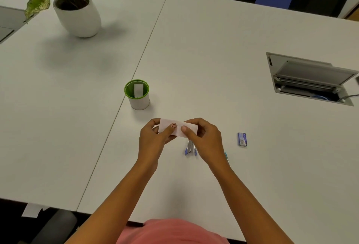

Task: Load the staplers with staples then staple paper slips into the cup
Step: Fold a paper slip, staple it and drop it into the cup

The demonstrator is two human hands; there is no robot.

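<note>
A pale paper slip is pinched at both ends, its left end clamped between the thumb and curled fingers of the left hand and its right end gripped the same way by the right hand, with both thumbs pressed on its near face. The slip is held lengthwise over the white table. A blue-and-metal stapler is seen lying on the table at five o'clock from the slip, partly covered by the right hand. A thin teal-tipped object is glimpsed beside the right wrist, too hidden to be identified. A small blue staple box is placed at three o'clock, apart from the hands. At eleven o'clock a green-rimmed cup is stood upright, and another slip is leaned inside it. Farther off, a potted plant is set at ten o'clock and an open cable hatch is sunk into the table at two o'clock.
</note>
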